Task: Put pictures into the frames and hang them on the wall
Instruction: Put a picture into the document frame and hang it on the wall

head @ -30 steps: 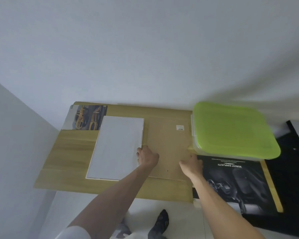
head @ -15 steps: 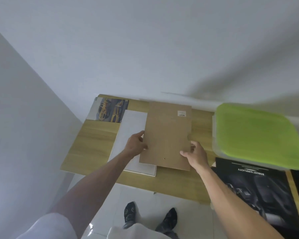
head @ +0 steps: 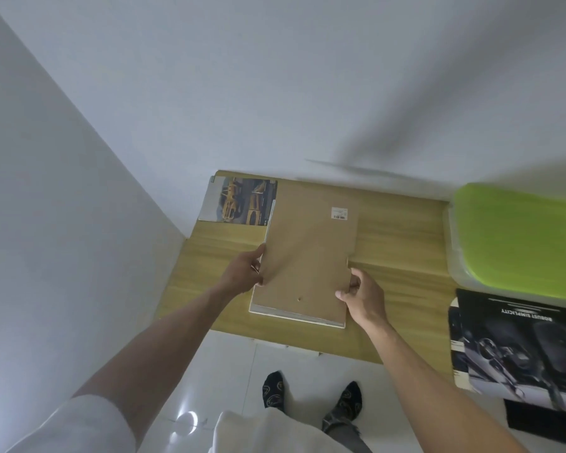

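A brown backing board (head: 307,253) with a small barcode label lies over the white picture frame (head: 294,317), whose white edge shows along the near and left sides. My left hand (head: 244,273) grips the board's left edge, thumb on top. My right hand (head: 361,295) pinches the board's right edge near its near corner. A picture of yellow cars (head: 242,201) lies at the far left corner of the wooden table (head: 402,243), partly under the board. A dark car poster (head: 517,344) lies at the right.
A clear plastic box with a lime-green lid (head: 520,237) stands at the table's right end, beside the poster. White walls close in behind the table and on the left. My feet in dark socks (head: 311,392) stand on a white tiled floor below the table's near edge.
Both hands lifted the brown board from the table's middle, carried it left and set it down over the white frame, which it now nearly covers. The view has shifted left.
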`<state>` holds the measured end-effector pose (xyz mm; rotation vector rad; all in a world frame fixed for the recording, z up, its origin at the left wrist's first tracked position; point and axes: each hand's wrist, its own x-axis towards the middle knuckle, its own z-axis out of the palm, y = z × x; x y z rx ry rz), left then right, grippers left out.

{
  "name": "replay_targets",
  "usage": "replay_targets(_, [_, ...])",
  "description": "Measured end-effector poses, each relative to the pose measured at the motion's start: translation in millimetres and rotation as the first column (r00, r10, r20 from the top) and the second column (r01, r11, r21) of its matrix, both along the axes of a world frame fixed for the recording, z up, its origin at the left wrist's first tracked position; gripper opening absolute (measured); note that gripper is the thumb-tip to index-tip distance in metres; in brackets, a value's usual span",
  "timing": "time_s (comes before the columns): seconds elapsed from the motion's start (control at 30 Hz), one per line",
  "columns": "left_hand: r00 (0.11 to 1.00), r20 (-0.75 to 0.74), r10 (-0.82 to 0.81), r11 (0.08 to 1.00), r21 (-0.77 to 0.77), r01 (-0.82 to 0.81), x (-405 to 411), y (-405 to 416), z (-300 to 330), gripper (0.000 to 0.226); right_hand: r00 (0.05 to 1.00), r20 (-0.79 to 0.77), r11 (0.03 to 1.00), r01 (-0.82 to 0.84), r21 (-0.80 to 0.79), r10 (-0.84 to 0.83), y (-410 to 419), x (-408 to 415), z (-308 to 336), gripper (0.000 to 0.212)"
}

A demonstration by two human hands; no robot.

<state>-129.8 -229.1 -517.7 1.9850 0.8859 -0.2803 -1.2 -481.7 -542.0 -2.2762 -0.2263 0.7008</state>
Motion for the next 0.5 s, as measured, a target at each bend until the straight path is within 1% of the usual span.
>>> replay_targets(0.13, [0.998,-0.027,-0.056,0.998,0.010,0.056,-6.4,5.8,-9.5,0.092,1.000,0.019,0.998,0.016,-0.069,-0.014,7.5,-7.7,-2.5,0.057])
replay_targets(0.23, [0.996,-0.035,-0.083,0.997,0.002,0.083,-8.0,7.1,-16.5,0.093,0.999,0.040,0.991,0.026,-0.128,-0.021,9.5,-10.6,-4.1,0.057])
replay_targets(0.37, [0.986,-0.047,-0.162,0.986,0.021,0.163,-8.9,7.8,-21.4,0.087,0.999,0.049,0.978,0.014,-0.209,-0.004,9.1,-13.4,-7.6,0.060])
replay_targets(0.43, [0.985,-0.053,-0.165,0.986,0.013,0.166,-9.2,7.9,-23.1,0.087,0.997,0.072,0.973,-0.001,-0.231,0.018,9.4,-15.3,-4.5,0.057])
replay_targets(0.5, [0.980,-0.073,-0.186,0.982,0.028,0.188,-8.2,7.9,-23.5,0.087,0.994,0.089,0.966,-0.032,-0.257,0.056,8.9,-14.2,-3.9,0.048])
